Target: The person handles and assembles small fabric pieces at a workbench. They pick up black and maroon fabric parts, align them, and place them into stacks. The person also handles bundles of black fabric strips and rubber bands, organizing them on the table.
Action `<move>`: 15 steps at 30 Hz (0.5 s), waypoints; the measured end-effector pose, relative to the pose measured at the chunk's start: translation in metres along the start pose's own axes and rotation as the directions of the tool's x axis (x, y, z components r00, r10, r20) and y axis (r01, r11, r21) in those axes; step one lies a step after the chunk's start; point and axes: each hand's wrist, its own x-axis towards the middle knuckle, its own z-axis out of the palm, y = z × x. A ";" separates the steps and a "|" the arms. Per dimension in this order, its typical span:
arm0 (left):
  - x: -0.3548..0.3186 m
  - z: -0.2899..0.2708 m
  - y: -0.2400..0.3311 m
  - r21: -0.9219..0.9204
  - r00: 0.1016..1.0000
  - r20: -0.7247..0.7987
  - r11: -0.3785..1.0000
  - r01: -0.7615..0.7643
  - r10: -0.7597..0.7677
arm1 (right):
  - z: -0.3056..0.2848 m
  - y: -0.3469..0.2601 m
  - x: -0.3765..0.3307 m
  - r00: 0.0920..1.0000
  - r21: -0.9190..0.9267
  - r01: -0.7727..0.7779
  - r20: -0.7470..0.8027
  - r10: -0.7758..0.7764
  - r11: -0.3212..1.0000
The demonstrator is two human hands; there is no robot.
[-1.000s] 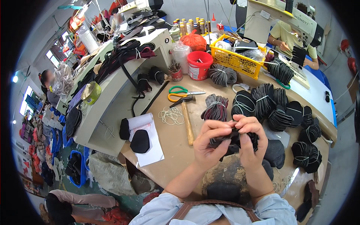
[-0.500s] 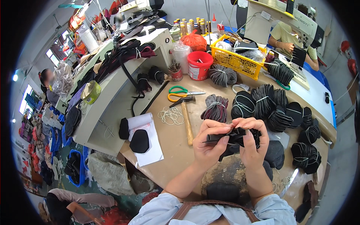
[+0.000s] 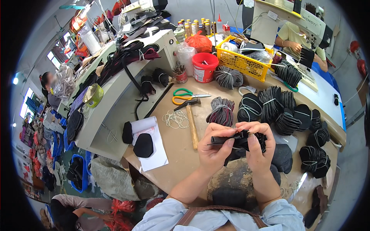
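Nearest the body, a dark piece (image 3: 229,197) lies at the near side of a worn, patchy block (image 3: 243,173). Above that block, both hands are raised and closed on a small stack of black pieces (image 3: 241,143). The left hand (image 3: 213,149) pinches one end between thumb and fingers; the right hand (image 3: 259,158) grips the other, its thumb toward the body. The fingertips nearly meet along the upper edge, and what they pinch there is too small to make out.

For good handling, the left pinch would best stay steady while the right fingertips do the fine work, with the edges level and pressure light enough not to fan the layers. Working over the block seems sensible, since a dropped piece would land close.

Just right of the hands lie loose dark pieces (image 3: 282,158). Farther left on the tabletop (image 3: 173,144), a black pad (image 3: 143,145) rests on white paper (image 3: 158,159), near a hammer (image 3: 192,127) and pale bands (image 3: 175,119). Beyond are scissors (image 3: 183,96), tied bundles (image 3: 249,107), a red bucket (image 3: 204,69) and a yellow crate (image 3: 246,61).
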 end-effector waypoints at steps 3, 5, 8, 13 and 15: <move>0.000 0.000 -0.001 0.001 1.000 -0.005 1.000 -0.001 0.001 | 0.000 0.001 0.000 1.000 0.013 -0.011 -0.010 0.011 1.000; 0.000 0.000 -0.001 -0.008 1.000 -0.010 1.000 -0.001 0.001 | 0.001 0.000 0.000 1.000 0.016 -0.018 -0.011 0.018 1.000; -0.001 0.001 -0.001 -0.030 1.000 -0.020 0.999 0.012 -0.012 | 0.000 0.001 0.000 1.000 0.018 -0.019 -0.009 0.019 1.000; -0.001 0.003 0.002 -0.025 0.999 -0.027 0.999 0.022 -0.023 | 0.000 0.002 0.000 1.000 0.017 0.001 0.014 -0.001 1.000; -0.002 0.004 0.001 -0.035 0.999 -0.026 0.999 0.020 -0.021 | 0.001 0.002 -0.001 1.000 0.021 0.009 0.019 -0.009 1.000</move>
